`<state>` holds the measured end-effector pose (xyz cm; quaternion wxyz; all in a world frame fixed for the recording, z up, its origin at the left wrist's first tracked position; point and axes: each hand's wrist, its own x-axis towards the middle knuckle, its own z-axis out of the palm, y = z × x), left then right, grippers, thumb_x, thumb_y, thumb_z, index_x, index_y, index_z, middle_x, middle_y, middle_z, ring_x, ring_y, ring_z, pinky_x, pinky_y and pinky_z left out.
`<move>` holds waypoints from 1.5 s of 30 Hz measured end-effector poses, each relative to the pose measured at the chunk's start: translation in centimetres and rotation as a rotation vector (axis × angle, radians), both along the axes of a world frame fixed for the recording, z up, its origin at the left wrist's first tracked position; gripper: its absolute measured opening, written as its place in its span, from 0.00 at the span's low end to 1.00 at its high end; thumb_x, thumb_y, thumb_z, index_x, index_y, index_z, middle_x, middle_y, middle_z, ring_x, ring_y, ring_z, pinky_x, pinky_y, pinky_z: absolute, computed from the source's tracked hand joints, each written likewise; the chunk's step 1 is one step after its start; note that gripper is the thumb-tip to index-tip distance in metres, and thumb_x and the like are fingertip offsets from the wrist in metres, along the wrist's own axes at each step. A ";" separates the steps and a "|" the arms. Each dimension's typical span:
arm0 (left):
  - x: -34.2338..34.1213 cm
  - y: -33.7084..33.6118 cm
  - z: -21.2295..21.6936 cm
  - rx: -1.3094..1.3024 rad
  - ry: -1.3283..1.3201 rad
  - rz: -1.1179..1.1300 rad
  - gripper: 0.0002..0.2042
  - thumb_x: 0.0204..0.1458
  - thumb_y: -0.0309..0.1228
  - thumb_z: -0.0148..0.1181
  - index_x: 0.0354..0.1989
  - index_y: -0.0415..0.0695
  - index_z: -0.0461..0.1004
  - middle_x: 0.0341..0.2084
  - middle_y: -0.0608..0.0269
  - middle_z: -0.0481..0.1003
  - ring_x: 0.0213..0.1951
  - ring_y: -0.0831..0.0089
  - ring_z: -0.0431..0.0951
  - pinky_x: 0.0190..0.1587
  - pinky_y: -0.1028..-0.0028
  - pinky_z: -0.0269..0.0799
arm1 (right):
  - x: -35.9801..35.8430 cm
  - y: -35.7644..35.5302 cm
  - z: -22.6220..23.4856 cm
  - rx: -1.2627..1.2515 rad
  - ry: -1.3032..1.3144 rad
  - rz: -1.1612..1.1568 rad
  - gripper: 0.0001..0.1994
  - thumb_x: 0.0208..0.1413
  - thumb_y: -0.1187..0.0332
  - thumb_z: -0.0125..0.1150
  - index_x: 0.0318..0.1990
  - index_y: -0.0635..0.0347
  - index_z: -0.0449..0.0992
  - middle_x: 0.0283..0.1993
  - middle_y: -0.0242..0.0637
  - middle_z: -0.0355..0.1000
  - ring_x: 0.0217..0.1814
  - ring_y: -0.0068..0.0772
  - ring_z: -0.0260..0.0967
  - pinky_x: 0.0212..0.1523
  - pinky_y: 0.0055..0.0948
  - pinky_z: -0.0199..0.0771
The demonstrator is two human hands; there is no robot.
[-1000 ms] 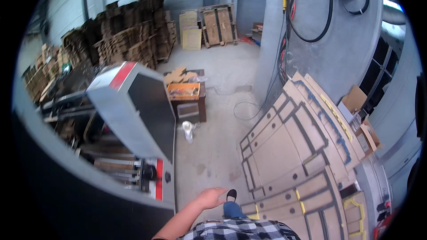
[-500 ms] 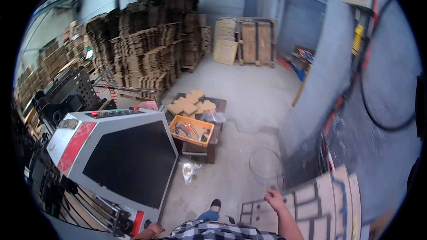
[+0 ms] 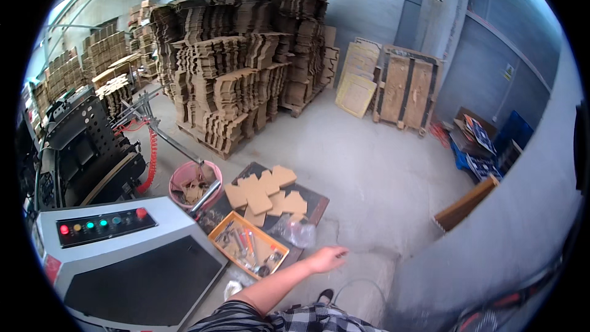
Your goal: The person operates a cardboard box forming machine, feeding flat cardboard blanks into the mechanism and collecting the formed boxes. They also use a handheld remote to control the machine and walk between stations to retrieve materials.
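My left hand (image 3: pixel 327 259) reaches across from the lower left, its forearm passing in front of an orange tray (image 3: pixel 216 233). The fingers are curled together, and I cannot make out whether anything small is between them. The hand is above the floor, just right of a clear plastic bag (image 3: pixel 296 232). Inside the tray lie loose hand tools, among them orange-handled ones (image 3: pixel 249 241). Behind it, flat pieces of brown cardboard (image 3: pixel 258 193) lie on a low dark platform (image 3: pixel 318 206). My right hand is out of view.
A grey machine console (image 3: pixel 175 218) with lit buttons stands at the left, beside a pink bucket (image 3: pixel 172 187) of scraps. Tall cardboard stacks (image 3: pixel 233 67) sit on pallets behind. Wooden panels (image 3: pixel 402 89) lean on the wall; a blue-grey pillar (image 3: pixel 491 252) fills the right.
The view has swung left and nearer the tray and platform. My left hand has come from beside the console out to the right; my right hand and the slotted board have left view.
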<state>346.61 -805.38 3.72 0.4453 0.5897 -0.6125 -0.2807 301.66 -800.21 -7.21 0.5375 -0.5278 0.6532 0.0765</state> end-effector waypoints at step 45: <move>55.5 -69.6 2.9 0.770 0.105 1.265 0.26 0.48 0.39 0.58 0.57 0.46 0.66 0.47 0.51 0.73 0.48 0.54 0.73 0.50 0.60 0.70 | 117.4 -127.9 6.9 -0.108 -0.251 1.025 0.13 0.52 0.70 0.54 0.45 0.64 0.70 0.32 0.40 0.72 0.29 0.29 0.71 0.27 0.26 0.70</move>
